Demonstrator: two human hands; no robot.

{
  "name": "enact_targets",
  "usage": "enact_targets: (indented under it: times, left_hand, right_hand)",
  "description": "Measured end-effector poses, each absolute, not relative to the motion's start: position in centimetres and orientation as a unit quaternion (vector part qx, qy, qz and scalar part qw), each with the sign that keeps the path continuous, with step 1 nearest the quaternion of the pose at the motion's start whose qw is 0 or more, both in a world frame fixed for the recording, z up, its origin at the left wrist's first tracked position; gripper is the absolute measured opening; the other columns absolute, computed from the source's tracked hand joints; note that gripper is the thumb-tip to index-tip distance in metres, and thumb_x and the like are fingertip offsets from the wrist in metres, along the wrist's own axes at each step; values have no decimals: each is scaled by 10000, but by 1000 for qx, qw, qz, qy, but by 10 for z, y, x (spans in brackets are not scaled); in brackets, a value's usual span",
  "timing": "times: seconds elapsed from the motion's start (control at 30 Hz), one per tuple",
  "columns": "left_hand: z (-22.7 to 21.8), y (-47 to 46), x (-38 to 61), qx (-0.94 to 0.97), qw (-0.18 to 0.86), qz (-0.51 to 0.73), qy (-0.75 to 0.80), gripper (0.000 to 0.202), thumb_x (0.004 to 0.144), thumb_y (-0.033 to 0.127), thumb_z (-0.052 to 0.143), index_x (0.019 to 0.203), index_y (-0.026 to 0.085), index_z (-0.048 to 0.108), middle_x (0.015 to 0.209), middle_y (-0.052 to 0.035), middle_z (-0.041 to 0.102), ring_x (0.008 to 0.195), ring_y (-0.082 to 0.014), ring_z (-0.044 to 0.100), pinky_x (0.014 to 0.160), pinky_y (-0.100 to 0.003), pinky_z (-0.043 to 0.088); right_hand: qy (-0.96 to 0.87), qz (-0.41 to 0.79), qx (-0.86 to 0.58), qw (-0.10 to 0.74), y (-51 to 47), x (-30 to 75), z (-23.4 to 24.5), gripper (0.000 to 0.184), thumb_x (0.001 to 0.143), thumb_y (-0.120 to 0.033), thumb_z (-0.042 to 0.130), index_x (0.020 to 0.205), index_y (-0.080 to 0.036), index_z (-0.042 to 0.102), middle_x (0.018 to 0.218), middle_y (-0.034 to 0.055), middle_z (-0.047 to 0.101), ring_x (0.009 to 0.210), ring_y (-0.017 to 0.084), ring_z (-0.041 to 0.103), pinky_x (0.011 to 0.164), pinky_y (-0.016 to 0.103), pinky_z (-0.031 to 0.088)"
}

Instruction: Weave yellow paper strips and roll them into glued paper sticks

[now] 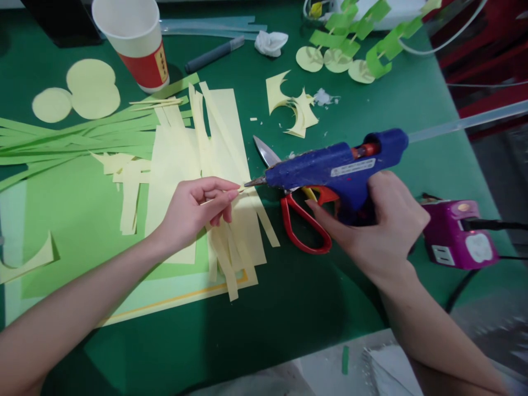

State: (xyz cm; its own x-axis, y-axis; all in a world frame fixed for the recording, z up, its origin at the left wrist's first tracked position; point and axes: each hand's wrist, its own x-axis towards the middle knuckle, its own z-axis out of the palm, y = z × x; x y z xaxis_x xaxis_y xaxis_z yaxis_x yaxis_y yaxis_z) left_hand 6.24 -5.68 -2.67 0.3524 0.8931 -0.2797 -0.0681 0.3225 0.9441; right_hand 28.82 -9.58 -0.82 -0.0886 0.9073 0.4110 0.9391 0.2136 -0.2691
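My right hand point(383, 220) grips a blue hot glue gun point(322, 165) with an orange trigger and a clear glue stick point(462, 122) out of its back. The gun's metal nozzle meets a small pale piece pinched between the thumb and finger of my left hand point(202, 206). That piece is mostly hidden; it may be a thin stick or a paper strip. Under my left hand lie pale yellow paper sheets point(171, 181) and cut strips point(225, 264). Beneath the gun rest scissors point(307, 234) with red handles, partly covered.
A paper cup point(142, 63), a grey marker point(214, 55) and crumpled tissue point(271, 43) stand or lie at the back. Green strips point(74, 140) and yellow circles point(93, 91) are on the left. Curled green paper pieces on round bases point(338, 59) stand back right, a purple power adapter point(460, 234) at right.
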Motion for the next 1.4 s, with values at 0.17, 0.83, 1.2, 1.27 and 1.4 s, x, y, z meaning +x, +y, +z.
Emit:
enact_targets:
  times: [0.17,0.83,1.2,1.27,1.4]
  left_hand:
    - [-27,-56,62,459,686,346,447,73,746,204,644,778,165,696,510,24,596,416,-63,503,394,-153,387]
    - [-27,-58,62,492,655,347,456,90,761,203,634,809,178,707,519,27,591,422,-56,506,377,-139,383]
    - [-27,-58,63,493,649,345,465,81,753,234,647,778,178,700,510,28,589,424,-62,510,362,-141,359]
    - [-27,-58,63,491,653,350,459,71,755,224,646,769,180,700,512,29,588,430,-60,513,371,-138,367]
    - [-27,-58,63,487,657,351,455,75,755,215,645,785,177,702,514,27,589,432,-59,510,375,-137,365]
  right_hand:
    - [-745,-60,-594,298,-93,290,-12,398,680,-309,680,632,-220,295,591,-13,359,549,149,439,461,275,355]
    - [-755,-52,-584,293,-93,287,-9,446,664,-282,686,635,-218,246,588,-35,271,541,119,371,448,251,251]
    - [-754,-50,-591,282,-94,286,-6,467,669,-286,683,646,-220,221,594,-32,267,541,122,358,455,257,234]
    - [-750,-46,-599,278,-94,286,-5,483,668,-271,680,641,-220,201,593,-32,250,544,125,366,456,256,230]
    - [-740,-44,-616,267,-94,286,-3,486,667,-274,670,628,-222,188,589,-31,245,538,129,369,453,259,246]
